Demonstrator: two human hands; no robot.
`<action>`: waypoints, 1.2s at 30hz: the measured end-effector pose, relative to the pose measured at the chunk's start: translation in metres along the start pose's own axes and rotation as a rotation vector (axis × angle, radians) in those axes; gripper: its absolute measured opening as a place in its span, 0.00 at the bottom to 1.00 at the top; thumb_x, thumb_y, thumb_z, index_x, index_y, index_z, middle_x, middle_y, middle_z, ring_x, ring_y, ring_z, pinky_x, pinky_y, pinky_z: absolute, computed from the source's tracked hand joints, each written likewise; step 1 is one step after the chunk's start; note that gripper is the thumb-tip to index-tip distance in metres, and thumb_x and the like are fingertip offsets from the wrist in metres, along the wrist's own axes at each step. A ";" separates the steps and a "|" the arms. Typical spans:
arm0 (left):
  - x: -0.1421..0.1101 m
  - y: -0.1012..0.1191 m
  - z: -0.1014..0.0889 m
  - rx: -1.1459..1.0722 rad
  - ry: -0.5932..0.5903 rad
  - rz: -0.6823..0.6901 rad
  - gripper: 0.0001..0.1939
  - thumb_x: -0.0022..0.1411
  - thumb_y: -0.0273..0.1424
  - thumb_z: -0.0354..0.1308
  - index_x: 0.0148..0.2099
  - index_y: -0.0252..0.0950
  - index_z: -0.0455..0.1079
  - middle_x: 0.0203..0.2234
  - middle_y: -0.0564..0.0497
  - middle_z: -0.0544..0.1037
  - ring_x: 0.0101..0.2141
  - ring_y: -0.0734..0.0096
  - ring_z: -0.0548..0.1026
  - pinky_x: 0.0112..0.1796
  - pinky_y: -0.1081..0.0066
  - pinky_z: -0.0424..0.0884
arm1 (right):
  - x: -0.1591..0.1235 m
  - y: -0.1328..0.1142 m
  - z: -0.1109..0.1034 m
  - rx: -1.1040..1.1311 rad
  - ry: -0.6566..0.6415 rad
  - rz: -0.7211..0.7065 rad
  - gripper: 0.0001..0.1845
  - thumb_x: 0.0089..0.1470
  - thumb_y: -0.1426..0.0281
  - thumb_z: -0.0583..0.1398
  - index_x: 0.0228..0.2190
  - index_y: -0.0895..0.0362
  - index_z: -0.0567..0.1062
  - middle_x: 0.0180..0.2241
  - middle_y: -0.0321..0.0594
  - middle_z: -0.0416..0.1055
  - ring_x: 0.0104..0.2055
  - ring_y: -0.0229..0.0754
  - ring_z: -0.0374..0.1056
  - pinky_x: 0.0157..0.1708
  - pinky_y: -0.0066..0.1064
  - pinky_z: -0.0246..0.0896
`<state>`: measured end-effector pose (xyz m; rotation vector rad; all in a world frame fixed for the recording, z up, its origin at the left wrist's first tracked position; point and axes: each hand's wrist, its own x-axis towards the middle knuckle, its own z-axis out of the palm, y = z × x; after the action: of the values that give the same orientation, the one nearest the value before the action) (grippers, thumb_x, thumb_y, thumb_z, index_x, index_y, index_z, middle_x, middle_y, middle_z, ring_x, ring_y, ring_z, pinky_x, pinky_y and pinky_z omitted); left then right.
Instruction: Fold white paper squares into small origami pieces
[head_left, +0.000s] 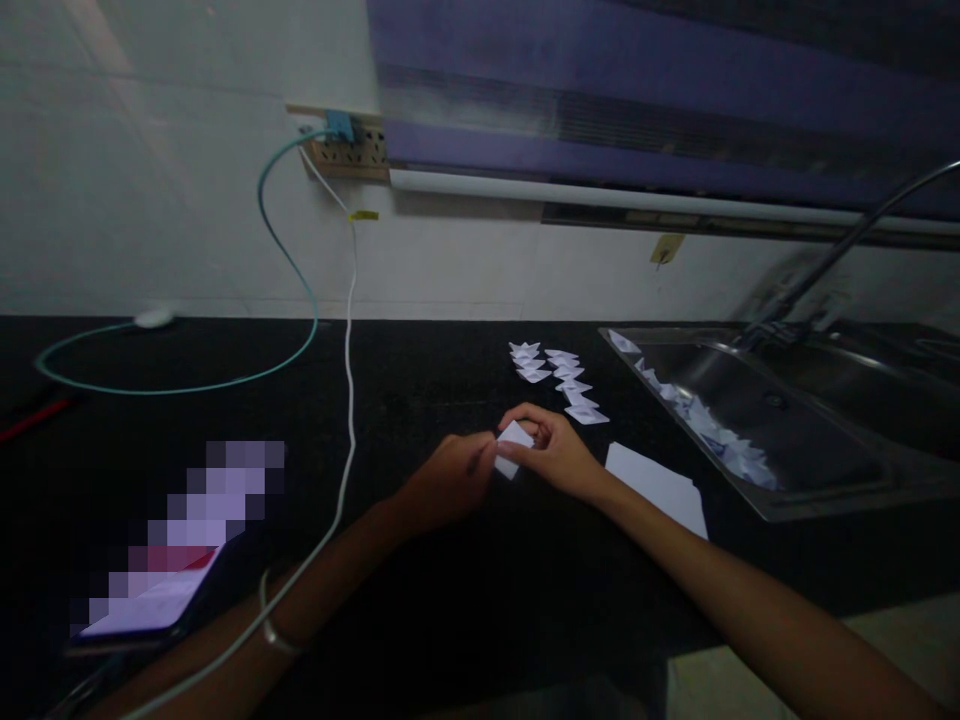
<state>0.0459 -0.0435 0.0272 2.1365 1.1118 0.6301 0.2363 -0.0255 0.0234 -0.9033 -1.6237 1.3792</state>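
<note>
Folded paper (514, 450), no readable writing.

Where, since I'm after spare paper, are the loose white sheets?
In the head view, the white sheets lie right of centre on the black counter, between the right forearm and the sink.

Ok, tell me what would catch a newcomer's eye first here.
Probably the bright paper boats standing out on the dark counter, with more boats lined along the sink's near left edge. Next, the two hands at the centre, left and right, holding a small folded paper. Then the lit screen at lower left.
</note>
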 end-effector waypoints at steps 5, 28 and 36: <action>-0.001 0.001 0.000 -0.011 -0.011 -0.006 0.15 0.71 0.32 0.44 0.32 0.36 0.64 0.24 0.54 0.70 0.26 0.73 0.68 0.28 0.71 0.59 | 0.000 -0.001 -0.002 0.028 0.010 0.004 0.18 0.44 0.61 0.73 0.31 0.55 0.74 0.27 0.32 0.72 0.26 0.34 0.66 0.25 0.27 0.60; 0.005 -0.013 0.006 -0.242 0.072 -0.064 0.18 0.74 0.38 0.41 0.32 0.38 0.59 0.19 0.57 0.67 0.21 0.77 0.67 0.25 0.75 0.61 | -0.003 0.007 -0.014 -0.093 -0.044 0.034 0.16 0.51 0.58 0.69 0.35 0.58 0.80 0.29 0.40 0.80 0.30 0.40 0.77 0.33 0.32 0.74; 0.007 -0.007 0.005 -0.462 0.049 -0.244 0.24 0.74 0.46 0.42 0.29 0.37 0.61 0.15 0.58 0.64 0.16 0.79 0.64 0.21 0.76 0.59 | -0.006 0.008 -0.017 -0.304 0.110 -0.120 0.14 0.54 0.58 0.67 0.29 0.55 0.84 0.25 0.40 0.79 0.25 0.39 0.73 0.28 0.34 0.70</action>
<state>0.0498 -0.0361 0.0196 1.5746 1.1050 0.7430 0.2547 -0.0229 0.0160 -1.0186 -1.7996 1.0001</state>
